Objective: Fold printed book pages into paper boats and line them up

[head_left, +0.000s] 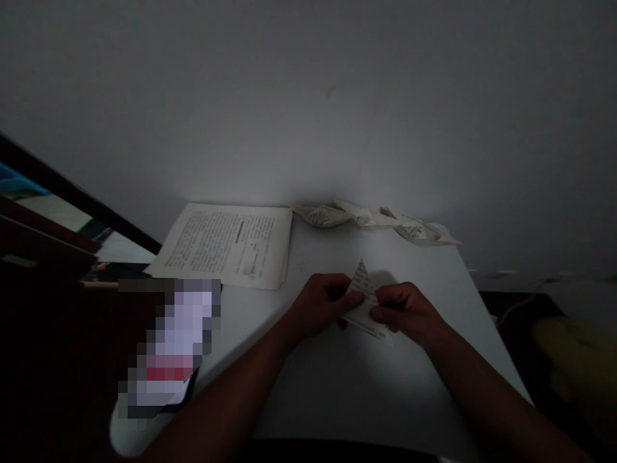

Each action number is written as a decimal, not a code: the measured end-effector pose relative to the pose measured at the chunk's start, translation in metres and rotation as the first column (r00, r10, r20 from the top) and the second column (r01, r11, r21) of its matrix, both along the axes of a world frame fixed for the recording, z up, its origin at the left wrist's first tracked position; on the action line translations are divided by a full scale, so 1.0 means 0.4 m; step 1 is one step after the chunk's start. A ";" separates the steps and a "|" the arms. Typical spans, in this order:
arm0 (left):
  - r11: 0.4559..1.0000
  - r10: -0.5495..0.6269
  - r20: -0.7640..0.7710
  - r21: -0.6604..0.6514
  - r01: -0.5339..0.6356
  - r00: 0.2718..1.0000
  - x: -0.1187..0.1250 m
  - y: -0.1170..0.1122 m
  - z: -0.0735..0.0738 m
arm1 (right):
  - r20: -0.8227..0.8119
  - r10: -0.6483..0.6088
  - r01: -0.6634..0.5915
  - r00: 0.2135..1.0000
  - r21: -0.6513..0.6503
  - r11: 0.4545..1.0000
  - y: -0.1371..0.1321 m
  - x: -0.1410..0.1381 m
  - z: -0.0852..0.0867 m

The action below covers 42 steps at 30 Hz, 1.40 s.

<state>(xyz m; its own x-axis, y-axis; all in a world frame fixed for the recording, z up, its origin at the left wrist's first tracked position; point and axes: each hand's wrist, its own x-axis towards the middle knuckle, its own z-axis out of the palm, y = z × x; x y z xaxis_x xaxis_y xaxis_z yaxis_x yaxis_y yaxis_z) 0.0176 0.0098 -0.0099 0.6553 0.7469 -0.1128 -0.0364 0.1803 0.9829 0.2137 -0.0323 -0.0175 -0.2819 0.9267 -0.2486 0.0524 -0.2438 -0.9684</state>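
Between my two hands is a piece of printed paper (364, 302) folded into a triangle, its point toward the wall. My left hand (321, 299) pinches it from the left, the thumb lying across the printed face. On the right edge, my right hand (407, 312) grips it between thumb and fingers. The fingers behind the paper are partly hidden. Beyond the hands, several folded paper boats (321, 215) made from printed sheets stand in a row along the wall.
A stack of printed sheets (222, 244) lies at the table's back left. Nearer, a phone (178, 347) with a lit, blurred screen rests by the left edge of the white table (308, 399). The wall (308, 116) closes off the back. A pale cable (523, 305) runs past the right side.
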 end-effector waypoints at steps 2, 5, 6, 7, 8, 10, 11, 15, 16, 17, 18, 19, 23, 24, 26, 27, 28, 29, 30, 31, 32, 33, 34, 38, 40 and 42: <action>0.999 0.034 0.028 -0.035 -0.033 0.999 0.001 0.003 0.000 | 0.010 0.005 -0.005 1.000 -0.004 1.000 0.003 0.005 0.001; 0.995 0.038 0.075 -0.095 -0.031 0.996 0.003 0.006 -0.001 | -0.019 -0.001 0.001 1.000 -0.014 1.000 0.004 0.006 0.000; 0.994 0.039 0.089 -0.110 -0.029 0.995 0.003 0.006 -0.001 | -0.032 -0.005 0.004 0.999 -0.021 1.000 0.004 0.006 -0.002; 0.992 0.040 0.098 -0.121 -0.028 0.994 0.004 0.006 0.000 | -0.041 -0.009 0.008 0.999 -0.028 1.000 0.003 0.006 -0.004; 0.991 0.042 0.103 -0.128 -0.029 0.994 0.004 0.006 0.000 | -0.047 -0.018 0.016 0.999 -0.034 0.999 0.003 0.006 -0.007; 0.991 0.051 0.109 -0.129 -0.037 0.993 0.005 0.005 0.000 | -0.055 -0.041 0.039 0.998 -0.038 0.999 0.003 0.008 -0.014; 0.991 0.057 0.112 -0.125 -0.043 0.992 0.006 0.005 0.000 | -0.058 -0.052 0.050 0.997 -0.038 0.998 0.003 0.010 -0.018; 0.994 0.054 0.078 -0.099 -0.046 0.996 0.007 0.005 0.002 | -0.066 -0.087 0.084 0.994 -0.038 0.996 0.005 0.013 -0.023; 0.995 0.048 0.052 -0.089 -0.044 0.997 0.007 0.005 0.004 | -0.061 -0.093 0.091 0.994 -0.040 0.995 0.006 0.012 -0.023; 0.996 0.047 0.024 -0.076 -0.045 0.999 0.007 0.005 0.007 | -0.054 -0.097 0.095 0.994 -0.042 0.995 0.006 0.012 -0.022; 0.997 0.050 -0.002 -0.060 -0.050 0.999 0.006 0.004 0.009 | -0.048 -0.103 0.101 0.994 -0.044 0.994 0.006 0.011 -0.021; 0.997 0.058 -0.021 -0.043 -0.059 0.998 0.005 0.003 0.012 | -0.042 -0.108 0.106 0.993 -0.046 0.993 0.006 0.011 -0.020; 0.997 0.071 -0.019 0.012 -0.071 0.997 0.002 0.001 0.017 | -0.025 -0.128 0.127 0.991 -0.040 0.991 0.006 0.012 -0.022; 0.998 0.059 -0.014 0.013 -0.059 0.998 0.003 0.002 0.015 | -0.019 -0.130 0.129 0.991 -0.037 0.991 0.006 0.013 -0.023; 0.999 0.033 -0.017 0.004 -0.032 0.999 0.005 0.003 0.010 | -0.004 -0.127 0.127 0.992 -0.033 0.991 0.006 0.015 -0.024; 0.999 0.032 -0.027 0.012 -0.032 0.999 0.006 0.004 0.007 | 0.005 -0.123 0.123 0.992 -0.032 0.992 0.006 0.015 -0.023; 0.998 0.046 -0.043 0.038 -0.044 0.998 0.008 0.004 0.004 | 0.015 -0.115 0.116 0.993 -0.032 0.993 0.006 0.015 -0.022; 0.994 0.076 -0.061 0.079 -0.071 0.995 0.009 0.003 0.002 | 0.025 -0.104 0.104 0.994 -0.034 0.994 0.006 0.015 -0.020; 0.987 0.112 -0.075 0.127 -0.102 0.991 0.010 0.002 0.000 | 0.029 -0.091 0.092 0.995 -0.038 0.995 0.007 0.014 -0.018; 0.977 0.145 -0.083 0.171 -0.129 0.986 0.011 0.001 -0.002 | 0.030 -0.079 0.081 0.996 -0.045 0.996 0.007 0.012 -0.016; 0.969 0.166 -0.085 0.200 -0.147 0.982 0.011 0.000 -0.003 | 0.024 -0.070 0.071 0.997 -0.054 0.996 0.007 0.011 -0.014; 0.966 0.174 -0.080 0.207 -0.154 0.981 0.012 -0.001 -0.004 | 0.013 -0.062 0.063 0.998 -0.064 0.996 0.007 0.009 -0.013; 0.968 0.171 -0.069 0.196 -0.155 0.983 0.012 -0.002 -0.005 | -0.002 -0.058 0.058 0.998 -0.072 0.996 0.007 0.008 -0.012; 0.972 0.162 -0.070 0.180 -0.148 0.984 0.013 -0.003 -0.006 | -0.016 -0.073 0.072 0.997 -0.069 0.995 0.007 0.004 -0.010; 0.957 0.202 -0.104 0.231 -0.174 0.974 0.013 -0.006 -0.002 | -0.011 -0.079 0.078 0.997 -0.066 0.995 0.008 0.002 -0.006; 0.939 0.236 -0.130 0.287 -0.191 0.963 0.012 -0.010 0.004 | -0.021 -0.077 0.076 0.997 -0.066 0.995 0.008 0.001 -0.002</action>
<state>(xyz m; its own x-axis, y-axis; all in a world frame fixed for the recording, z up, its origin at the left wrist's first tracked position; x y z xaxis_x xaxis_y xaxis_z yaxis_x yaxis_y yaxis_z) 0.0223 0.0057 -0.0085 0.4669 0.8841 0.0218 0.1171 -0.0863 0.9894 0.2141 -0.0292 -0.0183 -0.2171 0.9278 -0.3033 0.0086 -0.3089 -0.9511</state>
